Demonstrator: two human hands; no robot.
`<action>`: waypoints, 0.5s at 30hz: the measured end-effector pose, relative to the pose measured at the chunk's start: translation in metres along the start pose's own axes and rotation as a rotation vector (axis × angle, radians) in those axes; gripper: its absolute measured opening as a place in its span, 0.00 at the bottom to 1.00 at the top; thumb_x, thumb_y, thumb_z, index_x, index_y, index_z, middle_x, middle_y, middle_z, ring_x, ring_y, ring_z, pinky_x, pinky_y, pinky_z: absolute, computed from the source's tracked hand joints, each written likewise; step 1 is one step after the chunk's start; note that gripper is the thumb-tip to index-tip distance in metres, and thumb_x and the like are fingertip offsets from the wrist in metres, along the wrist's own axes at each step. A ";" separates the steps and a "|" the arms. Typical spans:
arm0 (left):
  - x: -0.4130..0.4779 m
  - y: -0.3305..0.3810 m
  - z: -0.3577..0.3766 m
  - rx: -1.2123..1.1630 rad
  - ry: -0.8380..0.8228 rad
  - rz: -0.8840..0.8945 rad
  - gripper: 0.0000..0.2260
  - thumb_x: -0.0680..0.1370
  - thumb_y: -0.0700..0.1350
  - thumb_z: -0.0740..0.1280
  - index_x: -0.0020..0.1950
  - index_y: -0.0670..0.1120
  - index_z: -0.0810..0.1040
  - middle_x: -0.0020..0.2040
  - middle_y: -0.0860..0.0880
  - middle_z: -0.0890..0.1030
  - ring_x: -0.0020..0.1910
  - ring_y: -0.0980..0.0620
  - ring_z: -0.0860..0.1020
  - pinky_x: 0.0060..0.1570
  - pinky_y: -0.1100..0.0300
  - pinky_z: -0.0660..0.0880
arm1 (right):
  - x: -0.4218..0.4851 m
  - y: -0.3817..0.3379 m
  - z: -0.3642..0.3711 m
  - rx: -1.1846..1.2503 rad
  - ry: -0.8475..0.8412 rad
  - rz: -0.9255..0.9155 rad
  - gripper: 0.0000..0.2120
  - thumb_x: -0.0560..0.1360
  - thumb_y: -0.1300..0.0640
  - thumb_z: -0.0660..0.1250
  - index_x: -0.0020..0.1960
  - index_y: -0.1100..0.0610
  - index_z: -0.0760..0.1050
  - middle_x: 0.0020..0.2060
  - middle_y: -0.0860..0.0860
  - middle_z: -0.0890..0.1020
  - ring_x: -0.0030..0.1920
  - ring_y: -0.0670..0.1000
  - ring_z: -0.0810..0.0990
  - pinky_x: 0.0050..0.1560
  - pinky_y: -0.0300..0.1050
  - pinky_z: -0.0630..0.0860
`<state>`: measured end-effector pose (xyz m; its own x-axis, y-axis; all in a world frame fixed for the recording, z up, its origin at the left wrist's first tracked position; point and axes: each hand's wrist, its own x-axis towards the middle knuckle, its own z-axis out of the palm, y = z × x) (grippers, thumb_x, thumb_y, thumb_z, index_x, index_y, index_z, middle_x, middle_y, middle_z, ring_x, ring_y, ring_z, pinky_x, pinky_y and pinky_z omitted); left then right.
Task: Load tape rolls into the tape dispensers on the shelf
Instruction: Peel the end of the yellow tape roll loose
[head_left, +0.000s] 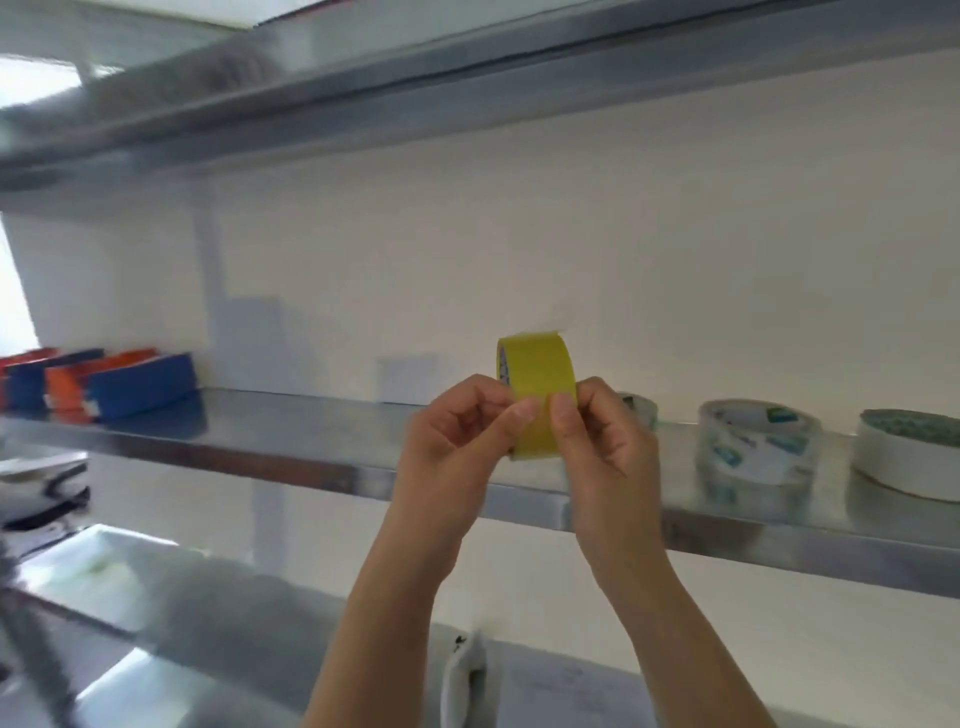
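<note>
Two hands, the left hand (457, 431) and right hand (602, 441), pinch a round yellow tape roll (537, 395) with curled fingers, up in front of the shiny metal shelf (291, 436). They seem to be hunting for the tape's end. Next, it must go to the blue and orange tape dispensers (104, 387), far left.

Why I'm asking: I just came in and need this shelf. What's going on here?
A person holds a yellow roll of tape upright before the steel shelf, left hand and right hand both pinching it, probably hunting for its end. The blue and orange tape dispensers sit untouched at the shelf's left end; a clear printed tape roll and a white tape roll lie flat at right.
</note>
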<state>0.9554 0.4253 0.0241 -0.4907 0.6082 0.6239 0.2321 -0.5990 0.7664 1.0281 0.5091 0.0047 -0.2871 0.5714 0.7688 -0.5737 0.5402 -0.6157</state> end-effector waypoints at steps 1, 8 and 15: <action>-0.002 0.007 -0.020 0.030 0.025 0.002 0.05 0.72 0.42 0.70 0.40 0.41 0.78 0.36 0.45 0.78 0.40 0.46 0.73 0.44 0.55 0.71 | -0.002 0.003 0.021 0.030 -0.024 0.003 0.14 0.76 0.51 0.62 0.35 0.56 0.68 0.28 0.45 0.70 0.30 0.42 0.66 0.32 0.35 0.64; -0.029 0.064 -0.149 0.271 0.227 0.036 0.09 0.73 0.46 0.71 0.42 0.40 0.78 0.40 0.41 0.78 0.42 0.43 0.75 0.48 0.47 0.74 | -0.024 0.004 0.167 0.233 -0.213 0.008 0.12 0.78 0.57 0.61 0.35 0.53 0.67 0.26 0.40 0.71 0.28 0.39 0.68 0.31 0.27 0.64; -0.069 0.115 -0.242 0.369 0.360 0.060 0.04 0.71 0.44 0.69 0.37 0.47 0.78 0.41 0.43 0.78 0.43 0.46 0.75 0.46 0.55 0.75 | -0.062 -0.009 0.278 0.330 -0.344 0.061 0.09 0.77 0.51 0.59 0.39 0.51 0.69 0.30 0.42 0.73 0.33 0.40 0.72 0.35 0.31 0.71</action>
<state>0.8128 0.1879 0.0322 -0.7100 0.3219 0.6263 0.5178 -0.3641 0.7741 0.8373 0.2970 0.0109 -0.5326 0.3285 0.7800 -0.7449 0.2556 -0.6163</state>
